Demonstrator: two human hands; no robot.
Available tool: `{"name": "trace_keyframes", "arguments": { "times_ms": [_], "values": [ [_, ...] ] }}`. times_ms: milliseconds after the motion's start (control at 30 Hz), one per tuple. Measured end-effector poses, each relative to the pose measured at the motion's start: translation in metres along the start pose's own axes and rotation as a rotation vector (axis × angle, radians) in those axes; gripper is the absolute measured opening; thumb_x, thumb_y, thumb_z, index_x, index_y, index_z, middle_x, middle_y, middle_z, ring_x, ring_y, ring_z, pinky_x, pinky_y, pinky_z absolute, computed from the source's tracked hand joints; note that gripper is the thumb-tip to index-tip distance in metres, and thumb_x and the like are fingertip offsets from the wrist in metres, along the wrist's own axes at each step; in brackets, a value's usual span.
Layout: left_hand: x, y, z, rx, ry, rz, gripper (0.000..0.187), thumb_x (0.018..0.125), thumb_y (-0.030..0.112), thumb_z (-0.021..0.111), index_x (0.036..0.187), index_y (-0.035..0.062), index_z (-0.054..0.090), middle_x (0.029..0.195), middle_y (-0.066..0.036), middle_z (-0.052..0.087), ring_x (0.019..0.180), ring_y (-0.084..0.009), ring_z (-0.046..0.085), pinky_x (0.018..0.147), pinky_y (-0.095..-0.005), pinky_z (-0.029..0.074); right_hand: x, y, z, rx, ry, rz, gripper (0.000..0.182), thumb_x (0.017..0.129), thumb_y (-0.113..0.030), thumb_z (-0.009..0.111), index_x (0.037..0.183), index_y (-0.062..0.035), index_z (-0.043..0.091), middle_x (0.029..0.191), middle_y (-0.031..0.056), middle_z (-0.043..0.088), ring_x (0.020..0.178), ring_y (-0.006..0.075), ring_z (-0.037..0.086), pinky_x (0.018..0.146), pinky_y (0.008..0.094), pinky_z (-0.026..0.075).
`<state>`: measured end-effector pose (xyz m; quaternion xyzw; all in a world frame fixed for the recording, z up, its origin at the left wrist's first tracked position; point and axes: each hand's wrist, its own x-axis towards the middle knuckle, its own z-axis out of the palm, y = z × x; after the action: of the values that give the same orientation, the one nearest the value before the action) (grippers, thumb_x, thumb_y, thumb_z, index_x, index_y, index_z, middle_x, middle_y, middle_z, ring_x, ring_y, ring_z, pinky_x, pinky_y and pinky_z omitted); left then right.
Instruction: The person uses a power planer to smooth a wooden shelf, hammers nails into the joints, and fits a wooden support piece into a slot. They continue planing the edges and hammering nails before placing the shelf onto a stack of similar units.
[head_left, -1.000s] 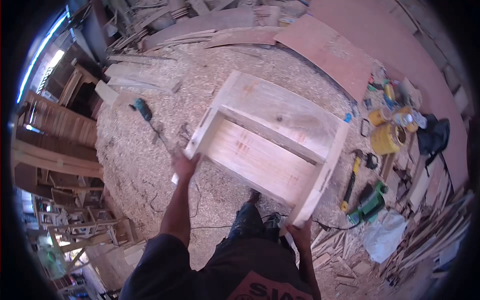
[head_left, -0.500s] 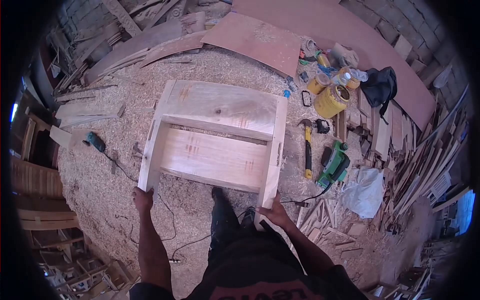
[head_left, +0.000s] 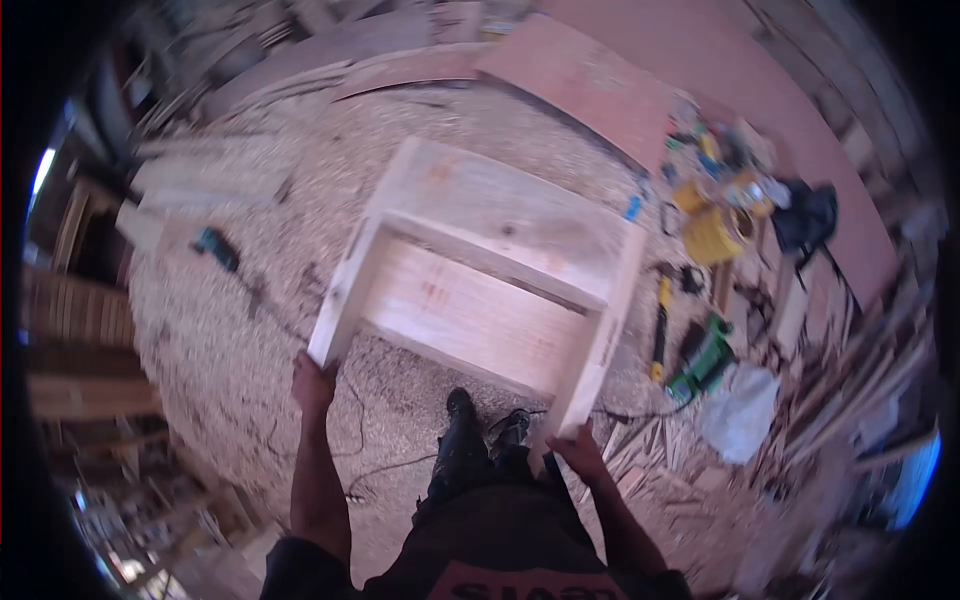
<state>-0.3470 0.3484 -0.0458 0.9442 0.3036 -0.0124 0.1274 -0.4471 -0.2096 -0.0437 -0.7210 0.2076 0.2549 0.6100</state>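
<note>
A pale wooden frame (head_left: 510,229) is in front of me, made of two long side rails joined by wide boards. My left hand (head_left: 314,383) is wrapped round the near end of its left rail. Round the near end of the right rail, my right hand (head_left: 580,452) is closed as well. The frame slants, its right side lower in the view than its left. A lower board (head_left: 470,320) spans the rails beyond my feet. The picture is slightly blurred by motion.
Wood shavings cover the floor. A teal power tool (head_left: 217,248) with a cord lies left. To the right are a hammer (head_left: 661,330), a green electric planer (head_left: 703,360), yellow containers (head_left: 716,235), a black bag (head_left: 806,215), a white sack (head_left: 738,412) and piled offcuts. Reddish sheets (head_left: 585,85) lie at the back.
The frame has turned clockwise in view and shifted right, with both hands still gripping its rail ends. The surroundings also shifted as my head moved.
</note>
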Motion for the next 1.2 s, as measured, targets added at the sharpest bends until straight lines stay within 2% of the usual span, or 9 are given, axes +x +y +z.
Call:
{"name": "trace_keyframes", "arguments": {
  "times_ms": [233,433,500,600,667,733,833,1033,1200],
  "values": [
    [0.030,0.012,-0.008,-0.063,0.000,-0.093,0.086,0.085,0.037,0.086,0.149,0.0029,0.040,0.149,-0.026,0.051,0.134,-0.0516,0.053,0.104,-0.0625,0.050,-0.010,0.005,0.015,-0.281,-0.026,0.073,0.080,0.090,-0.030,0.087,0.146,0.0052,0.042,0.126,0.0203,0.067,0.111,0.0258,0.070,0.092,0.0381,0.061],
    [-0.039,0.083,0.043,0.036,0.269,-0.101,0.108,0.088,0.045,0.082,0.167,0.0004,0.023,0.174,-0.033,0.012,0.160,-0.0542,0.014,0.126,-0.0696,0.019,0.017,0.045,-0.086,-0.029,-0.220,0.181,0.053,0.100,-0.020,0.075,0.143,0.0006,0.052,0.128,0.0127,0.069,0.114,0.0244,0.070,0.092,0.0378,0.062],
    [-0.090,0.127,0.074,0.055,0.153,0.009,0.099,0.094,0.058,0.072,0.163,-0.0013,0.033,0.172,-0.034,0.017,0.159,-0.0544,0.018,0.126,-0.0682,0.021,0.006,0.030,-0.132,0.297,0.064,0.050,0.044,0.103,-0.024,0.070,0.139,-0.0028,0.057,0.126,0.0094,0.069,0.111,0.0237,0.070,0.089,0.0399,0.063],
    [-0.175,0.208,0.084,-0.374,-0.420,0.094,0.109,0.090,0.074,0.067,0.163,-0.0011,0.035,0.167,-0.036,0.028,0.157,-0.0533,0.024,0.127,-0.0617,0.024,0.035,0.054,-0.240,0.067,0.450,-0.390,0.038,0.107,-0.035,0.064,0.130,-0.0058,0.060,0.116,0.0088,0.068,0.103,0.0257,0.069,0.085,0.0436,0.062],
    [-0.247,0.249,0.071,-0.560,-0.688,0.113,0.118,0.084,0.078,0.072,0.165,0.0020,0.033,0.164,-0.034,0.037,0.157,-0.0475,0.029,0.127,-0.0571,0.027,0.024,0.015,-0.291,0.187,0.640,-0.294,0.041,0.107,-0.041,0.063,0.125,-0.0052,0.059,0.112,0.0096,0.066,0.098,0.0251,0.067,0.082,0.0407,0.060],
    [-0.283,0.283,0.063,-0.596,-0.706,0.191,0.122,0.077,0.078,0.077,0.166,0.0065,0.033,0.162,-0.031,0.042,0.158,-0.0417,0.031,0.126,-0.0531,0.031,0.043,-0.022,-0.326,0.237,0.700,-0.301,0.044,0.106,-0.046,0.064,0.118,-0.0036,0.058,0.106,0.0096,0.064,0.089,0.0221,0.065,0.077,0.0349,0.057],
    [-0.323,0.302,0.072,-0.363,-0.541,0.097,0.101,0.075,0.059,0.088,0.154,0.0093,0.049,0.118,-0.024,0.075,0.105,-0.0435,0.075,0.091,-0.0535,0.061,0.064,-0.038,-0.352,0.152,0.681,-0.227,0.049,0.104,-0.049,0.068,0.101,-0.0023,0.055,0.086,0.0063,0.061,0.071,0.0165,0.058,0.064,0.0287,0.049],
    [-0.335,0.293,0.085,-0.241,-0.405,0.085,0.058,0.074,0.047,0.084,0.116,0.0084,0.072,0.098,-0.021,0.078,0.094,-0.0408,0.076,0.085,-0.0525,0.061,0.091,-0.028,-0.367,0.027,0.846,-0.379,0.052,0.100,-0.048,0.074,0.096,0.0000,0.053,0.086,0.0098,0.063,0.075,0.0193,0.059,0.075,0.0367,0.053],
    [-0.330,0.258,0.061,-0.186,-0.470,0.076,0.062,0.073,0.051,0.085,0.128,0.0226,0.073,0.105,-0.014,0.080,0.098,-0.0386,0.076,0.088,-0.0502,0.060,0.106,-0.056,-0.369,0.467,0.659,-0.278,0.056,0.103,-0.049,0.069,0.112,0.0028,0.051,0.086,0.0129,0.061,0.073,0.0226,0.062,0.073,0.0392,0.058]
  ]
}}
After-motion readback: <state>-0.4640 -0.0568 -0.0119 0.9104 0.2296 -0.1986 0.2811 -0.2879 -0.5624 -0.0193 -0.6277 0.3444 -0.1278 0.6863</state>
